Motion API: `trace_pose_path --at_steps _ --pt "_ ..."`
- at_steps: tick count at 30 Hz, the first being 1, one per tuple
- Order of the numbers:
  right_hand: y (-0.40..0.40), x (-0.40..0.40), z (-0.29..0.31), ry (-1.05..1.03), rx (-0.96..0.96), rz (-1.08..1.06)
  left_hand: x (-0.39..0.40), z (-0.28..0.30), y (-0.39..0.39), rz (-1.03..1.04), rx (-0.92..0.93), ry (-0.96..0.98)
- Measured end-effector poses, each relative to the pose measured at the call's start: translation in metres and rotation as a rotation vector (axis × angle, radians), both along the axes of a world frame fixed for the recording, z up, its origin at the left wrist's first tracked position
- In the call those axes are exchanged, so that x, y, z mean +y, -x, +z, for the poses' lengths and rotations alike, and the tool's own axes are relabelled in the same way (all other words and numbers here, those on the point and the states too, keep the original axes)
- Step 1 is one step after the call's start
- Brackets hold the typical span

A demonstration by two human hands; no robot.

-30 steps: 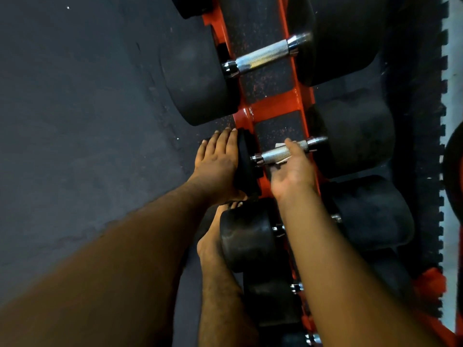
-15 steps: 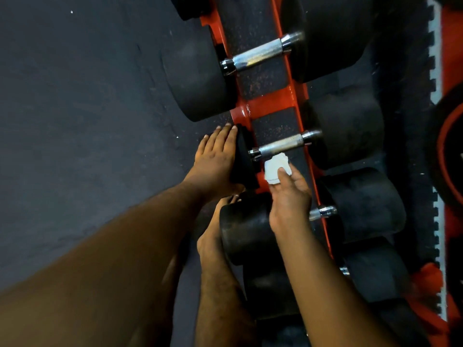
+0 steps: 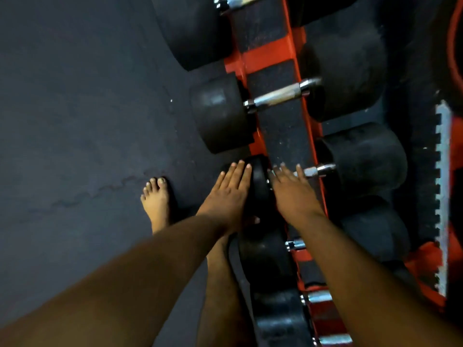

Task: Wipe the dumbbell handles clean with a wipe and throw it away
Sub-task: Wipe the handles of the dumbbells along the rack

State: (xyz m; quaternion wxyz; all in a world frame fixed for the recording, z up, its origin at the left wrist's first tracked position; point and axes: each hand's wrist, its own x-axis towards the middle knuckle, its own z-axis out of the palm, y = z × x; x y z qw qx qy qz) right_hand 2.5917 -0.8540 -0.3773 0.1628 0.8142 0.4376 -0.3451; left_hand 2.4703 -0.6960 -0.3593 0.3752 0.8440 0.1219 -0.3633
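Note:
Several black dumbbells lie across an orange rack (image 3: 269,52). My left hand (image 3: 229,194) rests flat on the near black head (image 3: 260,181) of one dumbbell, fingers straight. Over that dumbbell's handle lies my right hand (image 3: 292,194), fingers stretched out, hiding most of the handle; only its chrome far end (image 3: 319,170) shows. No wipe is visible; whether it sits under my right palm I cannot tell. The dumbbell one place farther has its bare chrome handle (image 3: 278,96) in full view.
My bare foot (image 3: 156,201) stands on the dark rubber floor (image 3: 75,121) left of the rack. More dumbbells (image 3: 265,259) sit nearer to me under my arms. A toothed mat edge (image 3: 442,196) runs along the right side.
Both hands have left the wiped dumbbell for the one nearer to me. The white wipe seen in my right hand half a second ago is out of sight now.

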Motion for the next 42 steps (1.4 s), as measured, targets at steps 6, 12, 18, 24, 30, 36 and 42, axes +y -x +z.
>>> trace_pose_path --at_steps 6,12,18,24,30,36,42 --pt "0.018 -0.027 0.007 0.004 -0.099 0.118 -0.025 -0.009 -0.019 0.104 0.044 -0.12" --pt "0.001 -0.011 -0.004 0.084 -0.103 0.182 -0.023 -0.013 -0.016 0.116 0.024 -0.096" --pt "0.004 -0.018 -0.001 0.004 -0.092 0.131 -0.015 -0.014 -0.016 0.099 0.036 -0.055" --pt "0.002 -0.015 -0.003 0.027 -0.125 0.106 -0.016 -0.013 -0.016 0.105 0.032 -0.062" --pt "-0.006 -0.019 -0.002 -0.017 -0.096 0.119 -0.016 -0.01 -0.017 0.115 0.025 -0.061" --pt "-0.01 -0.01 -0.001 0.074 -0.127 0.104 -0.016 -0.011 -0.016 0.121 0.027 -0.063" --pt "-0.018 -0.033 0.005 0.011 -0.129 0.12 -0.017 -0.012 -0.015 0.127 0.019 -0.064"
